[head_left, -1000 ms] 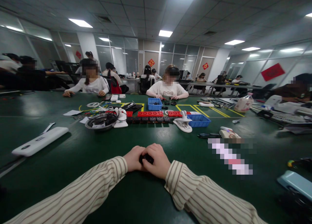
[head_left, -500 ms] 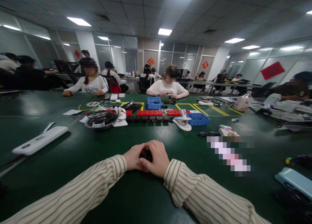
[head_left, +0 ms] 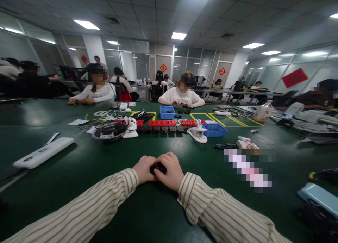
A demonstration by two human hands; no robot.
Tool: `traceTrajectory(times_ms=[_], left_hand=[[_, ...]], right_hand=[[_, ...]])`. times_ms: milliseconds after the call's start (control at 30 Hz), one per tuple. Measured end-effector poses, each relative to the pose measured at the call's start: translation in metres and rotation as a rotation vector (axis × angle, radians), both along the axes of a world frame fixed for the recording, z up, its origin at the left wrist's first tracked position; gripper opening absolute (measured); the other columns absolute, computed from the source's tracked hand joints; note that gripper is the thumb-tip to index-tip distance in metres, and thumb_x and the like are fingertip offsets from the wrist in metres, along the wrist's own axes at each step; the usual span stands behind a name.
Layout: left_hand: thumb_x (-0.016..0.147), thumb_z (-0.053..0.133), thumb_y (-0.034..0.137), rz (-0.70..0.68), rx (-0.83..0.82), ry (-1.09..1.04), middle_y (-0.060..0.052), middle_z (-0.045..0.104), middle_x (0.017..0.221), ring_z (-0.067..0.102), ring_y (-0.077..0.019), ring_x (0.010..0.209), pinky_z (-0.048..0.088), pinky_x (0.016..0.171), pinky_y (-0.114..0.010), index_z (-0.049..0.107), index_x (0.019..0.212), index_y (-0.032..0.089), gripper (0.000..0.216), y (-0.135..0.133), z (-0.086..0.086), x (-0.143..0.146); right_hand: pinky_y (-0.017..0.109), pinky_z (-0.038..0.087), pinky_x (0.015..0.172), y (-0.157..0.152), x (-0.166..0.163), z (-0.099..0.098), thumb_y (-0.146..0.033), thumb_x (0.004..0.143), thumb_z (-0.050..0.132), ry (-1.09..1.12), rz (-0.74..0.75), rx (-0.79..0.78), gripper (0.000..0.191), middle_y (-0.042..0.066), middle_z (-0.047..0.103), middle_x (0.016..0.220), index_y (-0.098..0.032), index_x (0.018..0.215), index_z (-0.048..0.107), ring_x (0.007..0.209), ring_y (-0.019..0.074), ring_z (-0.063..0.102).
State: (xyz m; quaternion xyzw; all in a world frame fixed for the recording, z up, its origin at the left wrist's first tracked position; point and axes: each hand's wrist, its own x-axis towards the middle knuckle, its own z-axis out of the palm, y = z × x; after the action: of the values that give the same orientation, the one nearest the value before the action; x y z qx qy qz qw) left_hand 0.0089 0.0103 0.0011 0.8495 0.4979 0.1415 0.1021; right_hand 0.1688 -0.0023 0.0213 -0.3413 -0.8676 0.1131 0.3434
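Observation:
A small, dark, glossy object (head_left: 159, 168) sits between my two hands at the near middle of the green table (head_left: 126, 215); its kind cannot be made out. My left hand (head_left: 144, 169) closes on it from the left, its fingertips partly hidden. Over the top and right side curls my right hand (head_left: 171, 172), with the thumb across the near face. Both hands touch each other and stay low over the table. Beyond them lies a row of red and black socket-like blocks (head_left: 162, 123).
Past the hands stand a metal bowl of cables (head_left: 98, 134), a white clip (head_left: 198, 132) and blue bins (head_left: 215, 129) (head_left: 167, 112). A white power bank-like device (head_left: 44, 152) lies left, a light-blue case (head_left: 320, 197) right. A person in white (head_left: 182, 95) sits opposite.
My left fingers have shifted and my right thumb has moved slightly on the dark object, which now looks flatter and wider between my hands. Both hands stay in about the same place.

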Motion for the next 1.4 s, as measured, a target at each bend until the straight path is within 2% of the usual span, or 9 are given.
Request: traceTrajectory(times_ms=[133, 300, 433, 533, 700, 867, 1133, 1267, 1400], left_hand=[[0.061, 0.069, 0.031, -0.1, -0.022, -0.084, 0.002, 0.057, 0.079, 0.054, -0.0179, 0.08, 0.037, 0.076, -0.029, 0.061, 0.081, 0.019, 0.025, 0.007, -0.005, -0.009], [0.061, 0.07, 0.029, -0.2, -0.065, -0.169, 0.003, 0.054, 0.071, 0.054, -0.0151, 0.074, 0.038, 0.068, -0.023, 0.059, 0.06, 0.016, 0.017, 0.014, -0.007, -0.015], [0.063, 0.068, 0.03, -0.222, -0.09, -0.179, 0.003, 0.054, 0.072, 0.054, -0.0139, 0.072, 0.04, 0.066, -0.022, 0.06, 0.064, 0.016, 0.016, 0.015, -0.004, -0.018], [0.06, 0.07, 0.036, -0.161, -0.079, -0.155, 0.002, 0.057, 0.079, 0.055, -0.0171, 0.076, 0.042, 0.071, -0.026, 0.061, 0.08, 0.018, 0.029, 0.009, 0.002, -0.015], [0.048, 0.074, 0.046, 0.02, -0.051, -0.096, -0.005, 0.057, 0.107, 0.054, -0.0262, 0.095, 0.039, 0.085, -0.036, 0.047, 0.114, 0.02, 0.076, -0.009, 0.011, 0.002], [0.062, 0.065, 0.041, 0.12, 0.005, -0.015, -0.006, 0.061, 0.089, 0.056, -0.025, 0.085, 0.04, 0.081, -0.037, 0.054, 0.094, 0.015, 0.042, -0.015, 0.012, 0.015], [0.059, 0.069, 0.034, -0.003, -0.024, -0.063, 0.0, 0.058, 0.08, 0.055, -0.0199, 0.079, 0.039, 0.076, -0.031, 0.057, 0.087, 0.017, 0.035, 0.001, 0.003, -0.002], [0.059, 0.071, 0.032, -0.094, -0.059, -0.077, 0.001, 0.057, 0.08, 0.055, -0.0181, 0.079, 0.038, 0.075, -0.028, 0.059, 0.076, 0.016, 0.026, 0.01, -0.004, -0.009], [0.059, 0.071, 0.033, -0.131, -0.064, -0.082, 0.0, 0.059, 0.085, 0.055, -0.0201, 0.084, 0.037, 0.078, -0.03, 0.061, 0.08, 0.016, 0.029, 0.012, -0.006, -0.011]], right_hand=[[0.034, 0.032, 0.079, -0.001, 0.001, 0.0, -0.011, 0.063, 0.052, 0.033, 0.111, 0.022, 0.025, 0.001, 0.063, 0.088, -0.019, 0.086, 0.059, 0.086, 0.0187, 0.045], [0.038, 0.026, 0.09, -0.002, 0.0, -0.003, -0.008, 0.061, 0.044, 0.056, 0.248, 0.057, 0.019, -0.003, 0.066, 0.083, -0.021, 0.066, 0.057, 0.088, 0.0165, 0.05], [0.04, 0.016, 0.1, -0.004, 0.002, -0.002, -0.008, 0.064, 0.043, 0.096, 0.282, 0.078, 0.019, -0.004, 0.066, 0.082, -0.022, 0.067, 0.056, 0.094, 0.0154, 0.052], [0.039, 0.023, 0.096, -0.005, 0.002, 0.0, -0.013, 0.068, 0.047, 0.106, 0.205, 0.081, 0.019, 0.0, 0.063, 0.088, -0.021, 0.082, 0.056, 0.094, 0.0174, 0.05], [0.035, 0.035, 0.076, -0.001, -0.002, -0.004, -0.038, 0.071, 0.059, 0.033, -0.13, -0.001, 0.028, 0.005, 0.054, 0.088, -0.018, 0.088, 0.051, 0.084, 0.0201, 0.047], [0.033, 0.035, 0.073, 0.003, -0.005, -0.009, -0.04, 0.071, 0.061, -0.032, -0.202, -0.06, 0.028, 0.003, 0.053, 0.085, -0.018, 0.083, 0.049, 0.081, 0.0189, 0.047], [0.034, 0.033, 0.08, 0.001, -0.001, -0.001, -0.015, 0.067, 0.053, 0.006, 0.022, -0.027, 0.021, 0.002, 0.058, 0.085, -0.019, 0.087, 0.056, 0.087, 0.0187, 0.047], [0.036, 0.028, 0.089, -0.001, -0.001, -0.001, -0.007, 0.061, 0.046, 0.024, 0.184, -0.006, 0.019, -0.002, 0.063, 0.078, -0.021, 0.07, 0.057, 0.09, 0.0175, 0.048], [0.039, 0.018, 0.099, -0.003, 0.0, 0.0, -0.007, 0.061, 0.044, 0.062, 0.255, 0.025, 0.018, -0.005, 0.064, 0.074, -0.021, 0.06, 0.054, 0.093, 0.0163, 0.049]])
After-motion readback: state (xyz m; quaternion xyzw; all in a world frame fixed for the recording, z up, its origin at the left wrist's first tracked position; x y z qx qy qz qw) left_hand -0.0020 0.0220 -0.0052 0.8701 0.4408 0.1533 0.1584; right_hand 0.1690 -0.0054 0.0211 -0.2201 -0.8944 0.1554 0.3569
